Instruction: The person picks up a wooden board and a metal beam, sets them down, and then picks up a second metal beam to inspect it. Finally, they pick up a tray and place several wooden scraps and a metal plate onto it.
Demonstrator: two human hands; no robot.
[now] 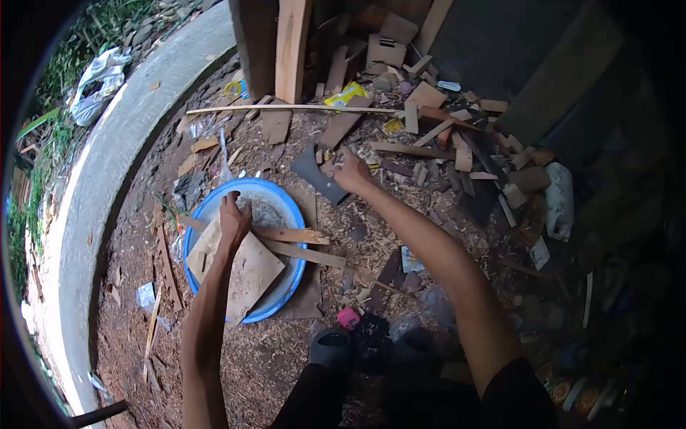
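Note:
My left hand (234, 220) is over a blue-rimmed basin (300, 216), with its fingers loosely bent and apart and nothing visible in them. In the basin are a square pale board (251, 275) and some greyish material (266, 211). Two wood strips, one with a splintered end (304, 236) and a flatter one (314, 255), lie across the basin's right rim. Farther right, the fingers of my right hand (351, 174) are closed at a small wood piece (328, 169). It is beside a dark grey curved piece (314, 176) on the ground; the fingertips are partly hidden.
Wood offcuts (457, 136) are heaped at the right and back. A long thin stick (293, 108) lies across the back near an upright post (291, 53). A curved concrete edge (114, 143) borders the left. A pink object (348, 318) is near my feet.

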